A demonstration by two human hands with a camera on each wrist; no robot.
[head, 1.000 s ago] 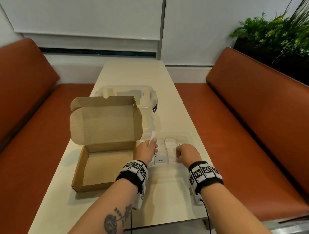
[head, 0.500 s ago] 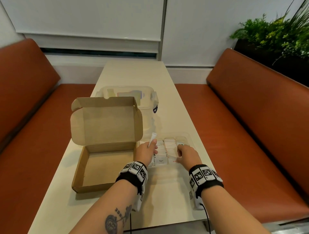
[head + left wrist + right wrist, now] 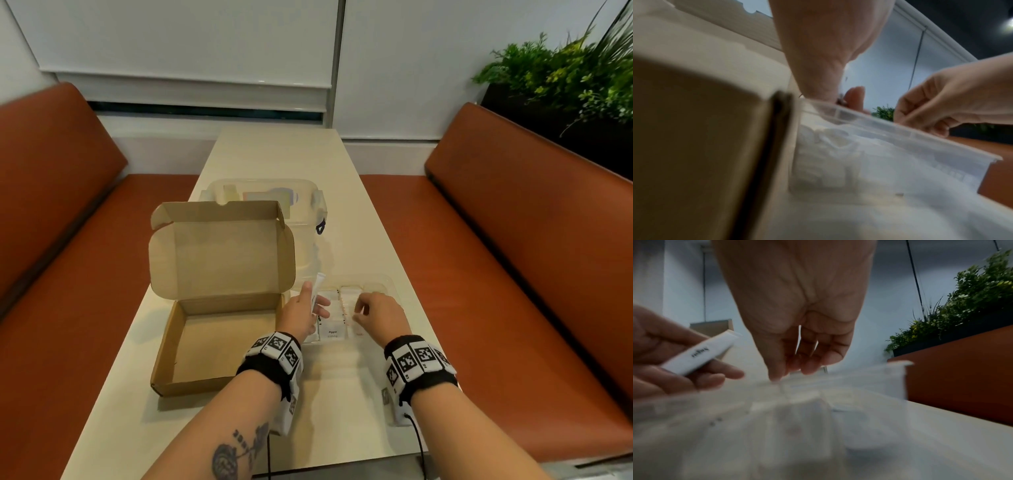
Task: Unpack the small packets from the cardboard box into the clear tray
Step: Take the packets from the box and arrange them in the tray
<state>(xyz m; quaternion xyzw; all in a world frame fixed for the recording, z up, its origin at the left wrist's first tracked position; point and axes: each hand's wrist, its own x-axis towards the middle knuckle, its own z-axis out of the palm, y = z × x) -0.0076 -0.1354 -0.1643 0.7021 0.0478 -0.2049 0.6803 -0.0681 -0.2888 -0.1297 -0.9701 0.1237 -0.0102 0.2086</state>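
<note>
The open cardboard box (image 3: pixel 212 346) lies left of centre with its lid up, and its inside shows only bare cardboard. Right beside it stands the clear tray (image 3: pixel 385 286), with several white packets (image 3: pixel 331 334) in rows. My left hand (image 3: pixel 317 298) hovers at the tray's left edge and pinches a white stick packet (image 3: pixel 318 284) marked "Sugar" (image 3: pixel 701 352), one end pointing up. My right hand (image 3: pixel 363 310) hangs over the tray's middle. Its fingers (image 3: pixel 809 368) curl loosely downward, the tips touch the packets, and I see nothing held between them.
A clear lidded container (image 3: pixel 267 192) stands behind the box lid. The narrow cream table (image 3: pixel 274 154) runs away from me between two orange benches (image 3: pixel 61 274) (image 3: pixel 531 240). A green plant (image 3: pixel 565 75) sits behind the right bench.
My right hand has shifted slightly over the packets in the tray. The left hand still holds the stick packet in nearly the same place, with its fingers a little more spread.
</note>
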